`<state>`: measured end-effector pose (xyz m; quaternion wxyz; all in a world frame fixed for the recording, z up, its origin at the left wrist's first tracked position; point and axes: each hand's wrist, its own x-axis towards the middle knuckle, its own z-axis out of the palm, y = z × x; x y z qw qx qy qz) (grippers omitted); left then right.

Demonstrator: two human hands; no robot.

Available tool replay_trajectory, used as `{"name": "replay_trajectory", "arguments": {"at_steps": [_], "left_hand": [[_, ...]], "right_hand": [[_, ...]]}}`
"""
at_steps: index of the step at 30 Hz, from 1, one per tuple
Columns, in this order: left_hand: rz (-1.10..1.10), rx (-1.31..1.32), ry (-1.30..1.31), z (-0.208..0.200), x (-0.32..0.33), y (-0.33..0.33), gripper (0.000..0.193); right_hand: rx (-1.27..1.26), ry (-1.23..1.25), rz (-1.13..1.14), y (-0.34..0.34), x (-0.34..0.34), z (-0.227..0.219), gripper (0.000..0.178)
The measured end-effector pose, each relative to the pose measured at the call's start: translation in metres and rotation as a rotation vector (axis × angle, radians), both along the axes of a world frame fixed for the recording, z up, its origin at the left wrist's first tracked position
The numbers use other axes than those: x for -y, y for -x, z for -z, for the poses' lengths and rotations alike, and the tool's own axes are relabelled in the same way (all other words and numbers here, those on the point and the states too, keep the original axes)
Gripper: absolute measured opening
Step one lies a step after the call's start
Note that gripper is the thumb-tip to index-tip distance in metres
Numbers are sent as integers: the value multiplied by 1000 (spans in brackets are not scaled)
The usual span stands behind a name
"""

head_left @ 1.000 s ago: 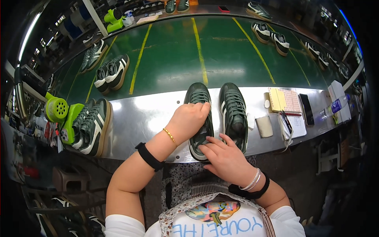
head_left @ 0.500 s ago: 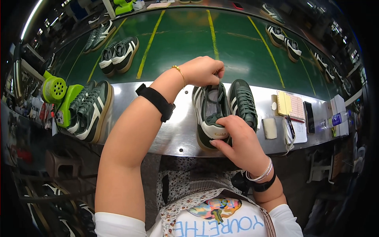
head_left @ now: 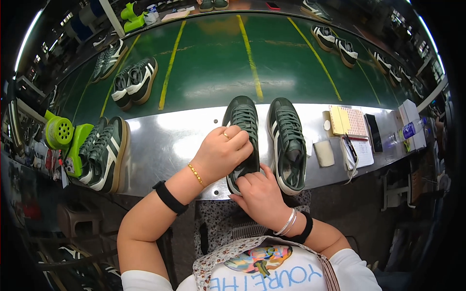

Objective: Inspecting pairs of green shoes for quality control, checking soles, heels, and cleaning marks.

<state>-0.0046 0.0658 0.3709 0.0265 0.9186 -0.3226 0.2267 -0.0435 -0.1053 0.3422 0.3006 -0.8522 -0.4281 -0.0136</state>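
A dark green sneaker with white stripes and green laces [head_left: 242,112] lies on the metal ledge, toe pointing away from me. My left hand [head_left: 225,151] is closed over its opening, with the fingertips hidden. At its heel, my right hand [head_left: 262,195] has its fingers curled over the collar and the thumb low against the back. Both hands cover most of the shoe's rear half. The matching sneaker [head_left: 287,127] stands just to the right, untouched, its laced front facing away.
Another pair of sneakers [head_left: 108,154] stands at the left by a lime-green device [head_left: 78,145]. Rightward lie a whitish block [head_left: 324,153], notebooks [head_left: 360,154], a pen, a phone [head_left: 373,127] and a plastic bottle [head_left: 407,133]. Beyond, a green surface with yellow lines [head_left: 204,63] bears more sneakers.
My left hand has come back from the far end of the shoe's opening toward the heel. The tongue it was pulling up is down, and the laces show. My right hand stays at the heel.
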Motion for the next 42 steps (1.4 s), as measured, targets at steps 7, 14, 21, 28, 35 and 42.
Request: {"name": "replay_trajectory", "arguments": {"at_steps": [7,14,21,28,35,42], "left_hand": [[-371,114,598,48,18,23,15],[-386,-125,448,0,32,20,31],[-78,-446,33,-14,84,-33,45],[76,-578,-265,-19,94,-80,18],[196,-842,-90,-60,88,-105,26],[172,-953,92,-58,76,-123,19]], "right_hand": [[-37,-32,25,1,0,1,24],[-118,-419,-46,-6,48,-16,40],[-85,-234,166,-17,109,15,44],[-191,-301,37,-24,110,14,34],[-344,-541,1,-27,117,-30,32],[-382,-600,72,-36,111,-36,32]]}}
